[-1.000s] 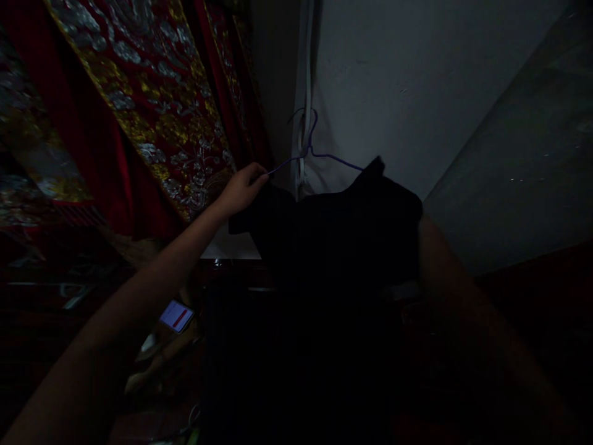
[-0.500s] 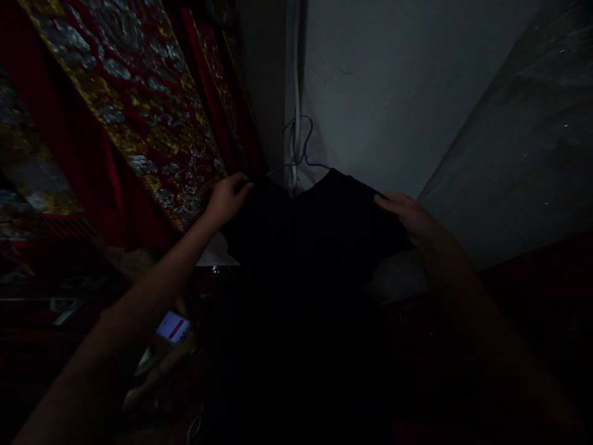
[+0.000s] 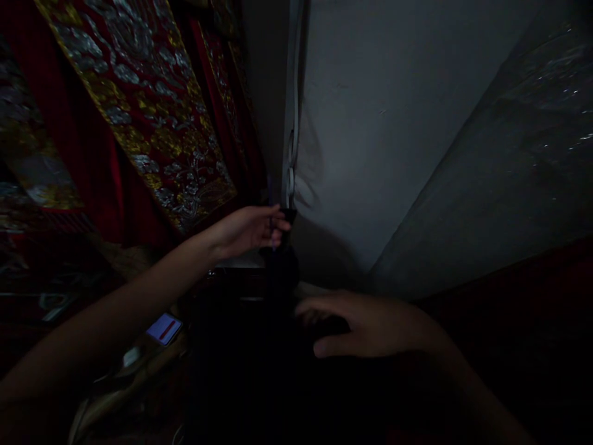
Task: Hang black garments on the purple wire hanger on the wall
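My left hand [image 3: 254,232] is closed around a thin purple clothes hanger [image 3: 270,193], just in front of the wall corner. From the hanger hangs a black garment [image 3: 281,272], turned nearly edge-on; its lower part melts into the darkness. Lower and to the right, my right hand [image 3: 354,324] is beside the dark cloth, with thumb and fingers apart and curved. Whether its fingertips touch the cloth is too dark to tell.
Red cloth with gold and silver embroidery [image 3: 157,117] hangs on the left. A whitish cord [image 3: 291,154] runs down the corner beside the pale wall [image 3: 370,123]. Clear plastic sheeting [image 3: 519,167] covers the right. A lit phone [image 3: 164,329] lies low on the left.
The garment has turned from facing me to edge-on, and its hanger has come off the cord. My left hand has shifted from the shoulder to the hanger; my right has dropped leftward.
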Action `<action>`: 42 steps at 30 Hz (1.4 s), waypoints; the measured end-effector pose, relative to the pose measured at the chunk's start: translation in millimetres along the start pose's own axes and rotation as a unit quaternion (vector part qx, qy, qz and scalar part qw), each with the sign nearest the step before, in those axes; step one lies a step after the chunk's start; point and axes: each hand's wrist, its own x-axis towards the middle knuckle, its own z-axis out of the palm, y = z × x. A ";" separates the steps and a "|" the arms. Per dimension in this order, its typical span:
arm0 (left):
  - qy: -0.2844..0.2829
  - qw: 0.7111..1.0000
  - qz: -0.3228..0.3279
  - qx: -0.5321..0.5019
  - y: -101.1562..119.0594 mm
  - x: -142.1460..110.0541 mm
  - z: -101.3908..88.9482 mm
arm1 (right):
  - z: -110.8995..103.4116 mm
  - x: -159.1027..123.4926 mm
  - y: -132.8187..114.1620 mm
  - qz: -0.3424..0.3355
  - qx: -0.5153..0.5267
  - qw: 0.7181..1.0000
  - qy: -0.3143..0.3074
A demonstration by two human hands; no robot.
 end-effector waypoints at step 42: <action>0.217 0.856 0.111 0.456 10.9 145.4 -34.7 | 75.3 168.4 173.7 0.307 0.137 0.857 0.390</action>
